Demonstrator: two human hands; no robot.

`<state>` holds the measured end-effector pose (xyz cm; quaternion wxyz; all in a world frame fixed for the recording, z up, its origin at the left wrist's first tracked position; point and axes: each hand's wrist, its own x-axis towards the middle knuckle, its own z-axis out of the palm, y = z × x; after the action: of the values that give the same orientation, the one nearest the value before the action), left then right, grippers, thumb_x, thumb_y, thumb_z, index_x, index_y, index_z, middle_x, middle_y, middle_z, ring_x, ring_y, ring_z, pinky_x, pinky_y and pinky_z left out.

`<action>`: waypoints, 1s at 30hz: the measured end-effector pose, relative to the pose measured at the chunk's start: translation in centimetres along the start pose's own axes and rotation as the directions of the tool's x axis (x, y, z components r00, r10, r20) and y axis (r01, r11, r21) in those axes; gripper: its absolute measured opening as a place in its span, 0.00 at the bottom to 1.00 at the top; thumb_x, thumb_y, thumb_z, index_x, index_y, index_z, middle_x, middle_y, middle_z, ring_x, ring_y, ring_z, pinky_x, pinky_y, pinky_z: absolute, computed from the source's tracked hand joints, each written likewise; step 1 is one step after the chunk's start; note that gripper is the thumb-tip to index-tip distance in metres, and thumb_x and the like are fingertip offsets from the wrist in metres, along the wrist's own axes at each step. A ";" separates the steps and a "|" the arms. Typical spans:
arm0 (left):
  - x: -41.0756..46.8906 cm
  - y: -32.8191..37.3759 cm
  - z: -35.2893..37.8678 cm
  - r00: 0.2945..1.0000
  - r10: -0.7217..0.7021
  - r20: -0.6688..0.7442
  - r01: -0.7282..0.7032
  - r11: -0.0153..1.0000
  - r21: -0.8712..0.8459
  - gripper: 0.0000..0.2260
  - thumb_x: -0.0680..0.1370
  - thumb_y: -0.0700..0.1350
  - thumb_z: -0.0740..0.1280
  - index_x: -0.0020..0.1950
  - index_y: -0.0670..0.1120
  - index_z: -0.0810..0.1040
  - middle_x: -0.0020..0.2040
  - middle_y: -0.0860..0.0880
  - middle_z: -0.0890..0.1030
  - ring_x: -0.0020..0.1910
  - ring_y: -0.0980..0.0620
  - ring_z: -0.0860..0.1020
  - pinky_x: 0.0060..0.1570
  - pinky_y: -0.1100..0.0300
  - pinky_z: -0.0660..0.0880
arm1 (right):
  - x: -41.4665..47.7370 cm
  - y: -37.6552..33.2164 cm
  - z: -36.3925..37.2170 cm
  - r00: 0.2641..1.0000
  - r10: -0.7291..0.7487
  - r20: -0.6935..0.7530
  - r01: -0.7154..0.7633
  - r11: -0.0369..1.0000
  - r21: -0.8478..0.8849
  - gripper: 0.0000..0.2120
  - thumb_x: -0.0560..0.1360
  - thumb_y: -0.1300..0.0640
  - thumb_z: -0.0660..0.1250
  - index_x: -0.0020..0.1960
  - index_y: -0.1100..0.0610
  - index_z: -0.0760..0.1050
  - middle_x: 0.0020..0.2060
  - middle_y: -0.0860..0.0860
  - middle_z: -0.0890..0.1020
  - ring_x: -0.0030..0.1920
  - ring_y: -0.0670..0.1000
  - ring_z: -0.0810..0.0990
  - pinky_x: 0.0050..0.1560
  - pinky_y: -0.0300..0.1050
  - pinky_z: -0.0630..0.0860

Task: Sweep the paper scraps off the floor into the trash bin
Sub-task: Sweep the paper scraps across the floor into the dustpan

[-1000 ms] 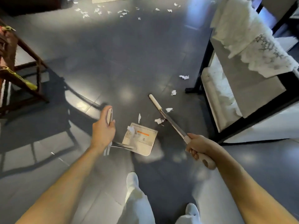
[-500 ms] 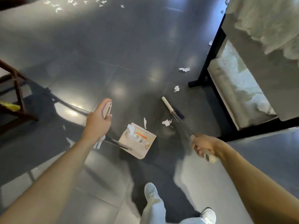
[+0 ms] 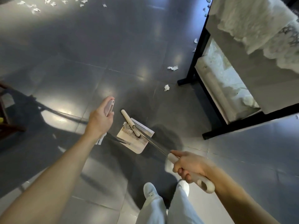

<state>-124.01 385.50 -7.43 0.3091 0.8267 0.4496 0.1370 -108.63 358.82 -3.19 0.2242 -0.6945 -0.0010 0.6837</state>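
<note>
My left hand [image 3: 101,119] grips the pale handle of a long-handled dustpan [image 3: 137,139], whose white tray sits on the dark tiled floor in front of my feet. My right hand [image 3: 188,165] grips the cream handle of a broom [image 3: 129,122]. The broom's metal shaft runs up-left and its head lies across the dustpan tray. Two paper scraps [image 3: 166,87] lie on the floor beyond the pan, another scrap [image 3: 173,68] farther off. Several more scraps [image 3: 34,8] are scattered at the far top left. No trash bin is in view.
A black-framed table [image 3: 199,54] with a white lace cloth stands at the right, scraps near its leg. A wooden chair [image 3: 6,123] is at the left edge. My white shoes [image 3: 149,190] stand just behind the dustpan.
The broom head has swung left from the floor onto the dustpan tray. The scraps that lay beside the pan are no longer on the floor. The view has shifted forward.
</note>
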 end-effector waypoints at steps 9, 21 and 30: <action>3.6 3.4 1.6 0.999 -0.018 -0.046 0.016 0.999 -0.039 0.21 0.77 0.38 0.65 0.68 0.52 0.69 0.56 0.41 0.80 0.48 0.34 0.77 0.49 0.48 0.75 | 1.0 -6.2 -6.2 0.965 -0.177 -0.195 0.147 0.976 -0.159 0.30 0.75 0.64 0.63 0.73 0.44 0.62 0.36 0.54 0.77 0.28 0.47 0.72 0.30 0.41 0.71; 20.4 12.2 8.4 0.999 0.041 -0.028 -0.043 0.997 -0.069 0.21 0.76 0.36 0.65 0.67 0.51 0.71 0.45 0.50 0.76 0.39 0.47 0.73 0.37 0.66 0.63 | 11.0 -20.1 -22.2 0.961 -0.094 -0.261 0.081 0.995 -0.061 0.06 0.77 0.66 0.59 0.53 0.60 0.69 0.23 0.53 0.72 0.20 0.48 0.69 0.22 0.38 0.69; 29.9 16.3 11.8 1.000 0.027 0.012 -0.027 1.000 -0.011 0.21 0.77 0.37 0.65 0.69 0.51 0.70 0.47 0.42 0.81 0.43 0.38 0.78 0.38 0.62 0.64 | 11.9 -22.6 -25.3 0.969 0.042 -0.244 -0.112 0.953 -0.281 0.12 0.72 0.61 0.64 0.55 0.54 0.74 0.36 0.55 0.78 0.28 0.49 0.74 0.26 0.38 0.71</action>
<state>-90.68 399.08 -7.71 0.3143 0.8319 0.4359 0.1385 -76.97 374.94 -8.28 0.0906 -0.7954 -0.0481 0.5973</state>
